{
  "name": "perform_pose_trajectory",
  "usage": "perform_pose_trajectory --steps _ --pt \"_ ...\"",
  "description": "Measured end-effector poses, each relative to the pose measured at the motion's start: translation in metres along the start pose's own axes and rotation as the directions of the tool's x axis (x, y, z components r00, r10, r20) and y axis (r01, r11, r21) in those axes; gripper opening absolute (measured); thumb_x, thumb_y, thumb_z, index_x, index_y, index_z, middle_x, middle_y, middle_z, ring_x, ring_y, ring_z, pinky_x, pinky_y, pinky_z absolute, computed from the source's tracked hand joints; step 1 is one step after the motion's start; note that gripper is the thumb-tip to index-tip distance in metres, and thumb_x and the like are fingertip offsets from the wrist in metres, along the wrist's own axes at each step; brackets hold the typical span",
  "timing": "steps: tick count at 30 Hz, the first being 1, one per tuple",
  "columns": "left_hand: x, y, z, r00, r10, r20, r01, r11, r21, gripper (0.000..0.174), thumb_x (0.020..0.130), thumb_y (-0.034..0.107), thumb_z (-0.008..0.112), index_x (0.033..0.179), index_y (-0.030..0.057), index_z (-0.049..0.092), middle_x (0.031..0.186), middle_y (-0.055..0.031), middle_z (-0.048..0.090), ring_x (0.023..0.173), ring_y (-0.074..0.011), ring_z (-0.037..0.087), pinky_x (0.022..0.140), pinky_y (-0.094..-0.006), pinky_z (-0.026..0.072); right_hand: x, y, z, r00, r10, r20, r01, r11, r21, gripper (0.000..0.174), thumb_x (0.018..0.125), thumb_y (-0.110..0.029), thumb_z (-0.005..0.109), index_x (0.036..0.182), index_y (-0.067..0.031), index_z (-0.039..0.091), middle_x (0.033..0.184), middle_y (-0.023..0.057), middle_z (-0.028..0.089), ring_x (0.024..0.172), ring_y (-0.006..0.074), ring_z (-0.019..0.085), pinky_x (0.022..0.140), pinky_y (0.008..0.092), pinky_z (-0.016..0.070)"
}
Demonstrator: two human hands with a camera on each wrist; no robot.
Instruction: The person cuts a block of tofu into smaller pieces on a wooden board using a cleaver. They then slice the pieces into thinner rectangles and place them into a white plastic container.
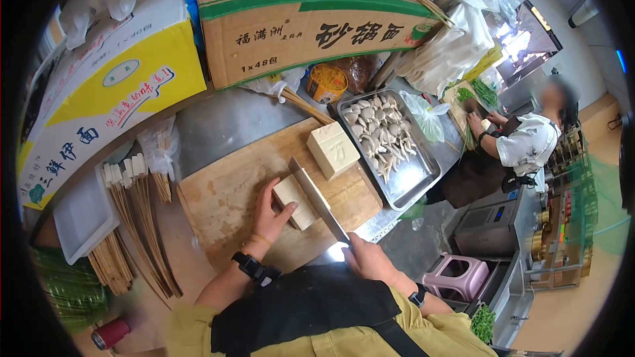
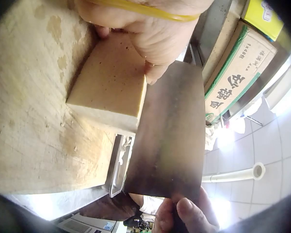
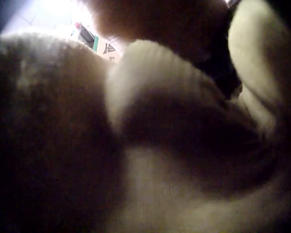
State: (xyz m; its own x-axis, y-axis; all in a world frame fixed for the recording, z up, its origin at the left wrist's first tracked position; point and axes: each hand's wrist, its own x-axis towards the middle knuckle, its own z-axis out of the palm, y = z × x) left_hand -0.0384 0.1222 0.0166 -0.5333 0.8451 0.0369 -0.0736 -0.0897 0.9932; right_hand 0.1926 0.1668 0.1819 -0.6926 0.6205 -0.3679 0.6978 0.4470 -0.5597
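Observation:
A pale tofu block (image 1: pixel 297 203) lies on the wooden cutting board (image 1: pixel 228 165). My left hand (image 1: pixel 270 215) grips its near left side, thumb over the top; in the left wrist view the left hand (image 2: pixel 145 29) holds the tofu (image 2: pixel 109 77) beside the broad blade. The cleaver (image 1: pixel 317 198) stands upright along the block's right side, its handle gripped by my right hand (image 1: pixel 372 259). Fingers of the right hand (image 2: pixel 186 213) curl round the handle in the left wrist view. Another tofu block (image 1: pixel 333 151) sits behind, on the board. Cloth fills most of the right wrist view.
A metal tray (image 1: pixel 405 188) of mushrooms stands right of the board. Bundled skewers (image 1: pixel 142 225) and a white plastic tray (image 1: pixel 83 215) lie at left. Cardboard boxes (image 1: pixel 311 33) line the back. Another person (image 1: pixel 526 142) works at the right, near a pink stool (image 1: pixel 458 274).

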Motion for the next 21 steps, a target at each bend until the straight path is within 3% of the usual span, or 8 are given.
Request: perform_pose_trajectory --steps 3,9,18,21 --pt "0.0 -0.002 0.0 1.0 -0.014 0.006 0.014 1.0 -0.019 0.068 0.08 0.013 0.074 0.138 0.0054 0.04 0.134 -0.0146 0.041 0.122 -0.0256 0.046 0.103 -0.0368 0.0402 0.001 0.004 0.002 0.998 -0.039 -0.04 0.039 0.999 0.0 0.03 0.092 -0.021 0.054 0.112 -0.0004 0.044 0.077 0.0296 0.06 0.075 0.0488 0.059 0.065 0.0532 0.0468" --pt "0.0 -0.001 -0.001 1.0 -0.017 0.004 0.017 1.0 -0.002 0.068 0.08 0.014 0.075 0.138 0.0055 0.041 0.134 -0.0146 0.042 0.121 -0.0261 0.046 0.102 -0.0367 0.0406 0.003 0.002 0.001 1.0 0.011 -0.011 -0.011 1.0 -0.004 0.032 0.093 -0.021 0.053 0.114 -0.0001 0.042 0.076 0.03 0.06 0.075 0.0494 0.059 0.066 0.0536 0.0467" --pt "0.001 -0.001 0.0 0.999 -0.034 0.003 0.034 0.999 0.009 0.067 0.078 0.017 0.076 0.136 0.0067 0.042 0.133 -0.0154 0.044 0.122 -0.0284 0.045 0.102 -0.0379 0.0395 0.016 0.013 0.009 0.999 -0.028 0.03 0.028 0.999 0.019 0.03 0.093 -0.019 0.052 0.111 0.004 0.044 0.074 0.0301 0.059 0.074 0.0494 0.058 0.065 0.0517 0.0472" --pt "0.001 0.0 -0.002 1.0 -0.02 0.01 0.019 0.998 0.064 0.067 0.078 0.017 0.076 0.135 0.0051 0.042 0.132 -0.0158 0.045 0.122 -0.0299 0.045 0.103 -0.0385 0.0385 0.027 0.011 0.011 0.995 0.053 0.084 -0.053 0.999 -0.001 0.024 0.094 -0.02 0.05 0.102 0.0018 0.044 0.075 0.0281 0.06 0.076 0.0475 0.059 0.067 0.0523 0.0472"
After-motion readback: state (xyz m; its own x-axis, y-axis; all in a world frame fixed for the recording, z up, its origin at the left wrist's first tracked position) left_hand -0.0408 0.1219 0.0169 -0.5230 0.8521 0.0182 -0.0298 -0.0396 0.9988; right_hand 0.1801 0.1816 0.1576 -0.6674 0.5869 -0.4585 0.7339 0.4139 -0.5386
